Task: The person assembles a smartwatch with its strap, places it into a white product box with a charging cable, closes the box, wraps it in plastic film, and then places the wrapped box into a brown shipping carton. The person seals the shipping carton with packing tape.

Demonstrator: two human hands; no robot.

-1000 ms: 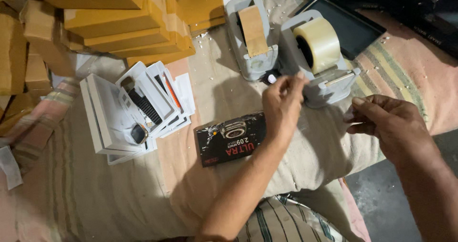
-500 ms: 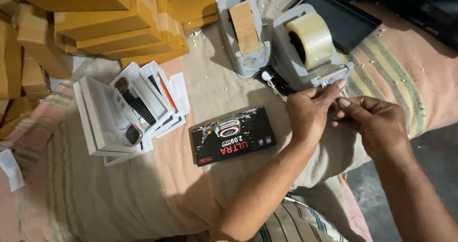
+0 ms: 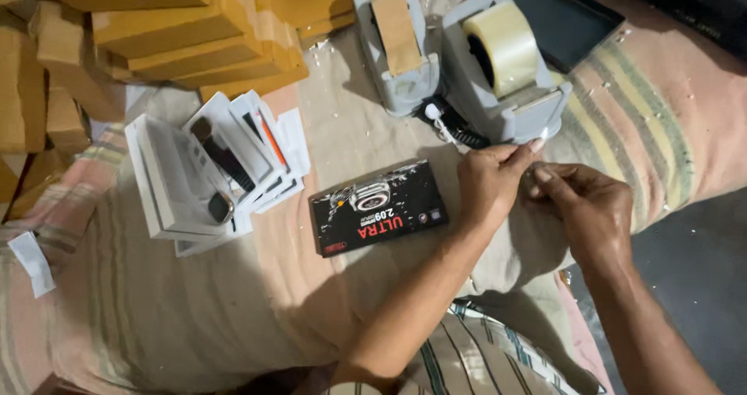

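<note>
Two hands meet at the front lip of the grey tape dispenser (image 3: pixel 506 91) loaded with the clear tape roll (image 3: pixel 507 49), near the far right of the striped cloth (image 3: pixel 156 317) that carries everything. Our left hand (image 3: pixel 489 181) has thumb and fingertips pinched together right at the dispenser's cutter end, and our right hand (image 3: pixel 587 208) is curled just beside it, fingertips facing the left ones; we take it they grip a strip of clear tape between them, but the strip itself is too transparent to make out. Dispenser's long axis runs from the far edge toward us, slightly slanted, cutter end pointing at the hands. One second grey dispenser (image 3: pixel 393 41) with a brown tape roll (image 3: pixel 395 29) stands just beside it on the left, same orientation, top cut off by the frame. Some black coiled cable with a white tip (image 3: pixel 451 130) lies between the two bases, partly hidden. We see a black product box (image 3: pixel 379 216) lying flat near the cloth's middle, long axis roughly left to right, close to our left wrist but not touching. Further left, white open boxes (image 3: pixel 206 169) are fanned out, one showing a black watch strap. Yellow cartons (image 3: pixel 171 29) are stacked at the far left corner, cropped. One dark flat tray (image 3: pixel 560 21) sits behind the dispensers. Both forearms hide some of the cloth's near edge.
</note>
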